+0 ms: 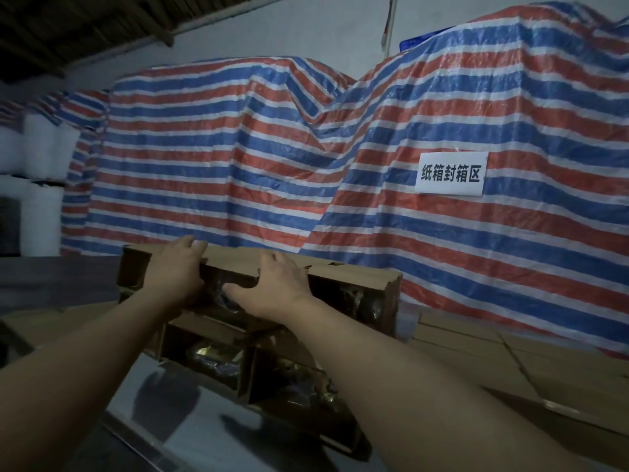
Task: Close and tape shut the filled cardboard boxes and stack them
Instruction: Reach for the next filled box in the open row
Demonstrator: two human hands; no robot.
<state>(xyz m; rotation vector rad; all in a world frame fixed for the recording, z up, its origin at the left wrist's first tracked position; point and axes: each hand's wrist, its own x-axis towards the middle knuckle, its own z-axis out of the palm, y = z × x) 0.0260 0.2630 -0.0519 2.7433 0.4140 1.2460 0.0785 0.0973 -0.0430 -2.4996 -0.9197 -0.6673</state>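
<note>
Hands [224, 281] on far flap [235, 258] — box [360, 298] open, dividers.

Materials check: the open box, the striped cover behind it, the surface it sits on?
Box: brown corrugated cardboard, matte, with cardboard dividers inside; both hands, left hand and right hand, rest on its far flap. Striped cover: looks like woven plastic tarpaulin, slightly glossy, crinkled, red, white and blue bands. Surface: smooth and reflective, probably metal or laminate; too dim to tell.
</note>
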